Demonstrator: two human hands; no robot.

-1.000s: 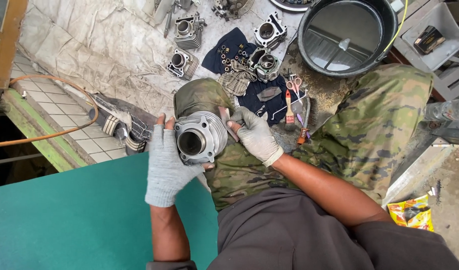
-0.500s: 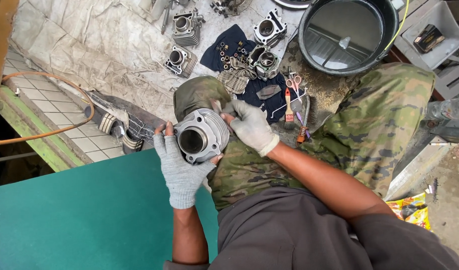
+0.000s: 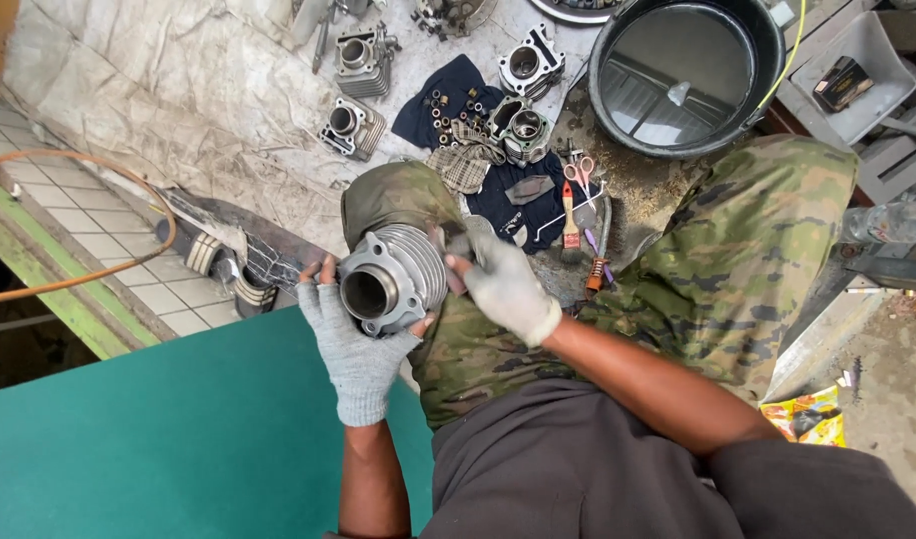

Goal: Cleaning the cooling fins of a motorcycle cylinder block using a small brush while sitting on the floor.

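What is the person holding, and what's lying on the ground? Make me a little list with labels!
held thing: finned metal engine cylinder, open bore facing the camera
left hand: grey knit glove, cupping the cylinder from below
right hand: pale glove, pressed on the fins
resting on: knee in camouflage trousers
on the ground: more cylinders, dark cloth, scissors, small brush
nearby: black basin, orange hose

Both hands wear knitted work gloves: the left hand (image 3: 353,344) a speckled grey one with open fingertips, the right hand (image 3: 505,289) a paler, grimy one. The forearms are bare. The trousers (image 3: 737,250) are green-brown camouflage, and the shirt (image 3: 578,469) is dark grey-brown.
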